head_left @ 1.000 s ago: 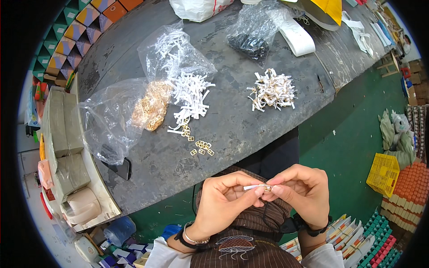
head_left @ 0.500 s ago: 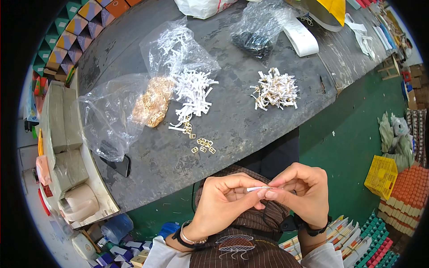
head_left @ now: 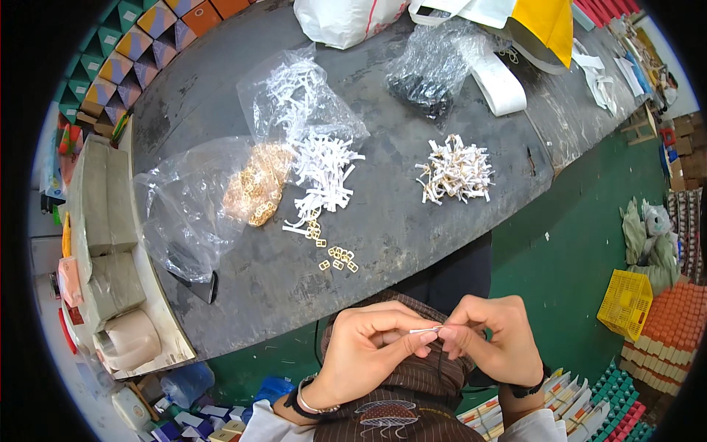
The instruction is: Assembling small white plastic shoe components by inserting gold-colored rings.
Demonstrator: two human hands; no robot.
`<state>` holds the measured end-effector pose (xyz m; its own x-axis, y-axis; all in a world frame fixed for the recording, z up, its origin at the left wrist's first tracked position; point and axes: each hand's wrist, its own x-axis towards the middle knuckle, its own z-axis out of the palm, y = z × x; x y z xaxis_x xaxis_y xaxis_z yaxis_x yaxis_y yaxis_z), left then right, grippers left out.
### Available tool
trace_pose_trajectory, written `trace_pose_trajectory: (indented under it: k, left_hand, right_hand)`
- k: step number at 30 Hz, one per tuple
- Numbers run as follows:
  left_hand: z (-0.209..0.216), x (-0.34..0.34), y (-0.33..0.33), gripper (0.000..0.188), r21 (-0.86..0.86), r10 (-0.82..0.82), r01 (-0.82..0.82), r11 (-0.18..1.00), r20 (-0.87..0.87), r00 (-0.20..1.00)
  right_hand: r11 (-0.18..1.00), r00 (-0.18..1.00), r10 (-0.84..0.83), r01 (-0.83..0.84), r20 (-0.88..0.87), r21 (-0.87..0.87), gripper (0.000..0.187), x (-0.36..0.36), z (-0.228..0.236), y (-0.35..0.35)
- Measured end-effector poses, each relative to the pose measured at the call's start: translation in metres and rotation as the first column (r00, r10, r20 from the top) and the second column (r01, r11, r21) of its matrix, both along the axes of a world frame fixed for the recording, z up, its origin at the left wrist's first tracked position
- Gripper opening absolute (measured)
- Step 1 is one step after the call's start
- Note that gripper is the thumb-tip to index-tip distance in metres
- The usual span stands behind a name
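Above my lap, my left hand (head_left: 366,352) pinches a short white strip (head_left: 423,330) between thumb and forefinger. The fingertips of my right hand (head_left: 495,340) close on the strip's other end, almost touching the left fingers. Whether a gold buckle sits in that end is hidden by the fingers. On the table ahead lie several loose gold buckles (head_left: 340,256). Behind them is a pile of loose white strips (head_left: 325,171), spilling from a clear plastic bag (head_left: 298,92). Farther right stands a heap of white strips joined with gold pieces (head_left: 456,171).
A second clear bag holds many gold buckles (head_left: 258,184). A dark phone (head_left: 197,287) lies partly under its plastic. Bubble wrap (head_left: 423,81), a white band (head_left: 499,82) and a white bag (head_left: 346,20) occupy the far side. A yellow crate (head_left: 624,303) stands on the green floor (head_left: 560,272).
The table and its contents appear slightly lower in the picture. Both hands also sit lower, still pinching the white strip, with less of it showing between the fingers.
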<state>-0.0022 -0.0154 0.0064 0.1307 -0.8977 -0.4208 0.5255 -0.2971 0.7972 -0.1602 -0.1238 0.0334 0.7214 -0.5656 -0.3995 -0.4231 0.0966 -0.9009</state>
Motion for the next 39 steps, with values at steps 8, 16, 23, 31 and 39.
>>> trace_pose_trajectory:
  k: [8,16,23,31,39]
  left_hand:
    - [0.008,0.008,-0.004,0.01,0.02,-0.013,0.012,1.0,0.064,0.998]
    - [0.014,0.023,-0.008,0.012,-0.042,-0.068,0.068,0.997,0.015,0.998]
    - [0.019,0.023,-0.006,0.008,-0.001,-0.03,0.03,1.0,0.144,0.989]
    - [0.031,0.02,-0.005,0.007,0.047,-0.049,0.039,0.998,0.242,0.969]
    - [0.031,0.009,-0.008,0.003,-0.012,-0.006,0.012,1.0,0.422,0.907]
  right_hand:
    - [0.989,0.991,0.136,-0.136,0.001,0.049,0.015,0.007,0.002,-0.005]
    - [0.99,0.992,0.045,-0.06,0.116,0.13,0.014,0.015,0.008,-0.006]
    - [0.994,0.975,0.023,0.001,0.222,-0.11,0.017,0.012,-0.004,0.005]
    - [0.964,0.974,0.033,0.028,0.223,-0.265,0.019,0.01,-0.002,0.009]
    - [0.895,0.983,-0.03,0.107,0.181,-0.432,0.018,0.013,0.0,0.016]
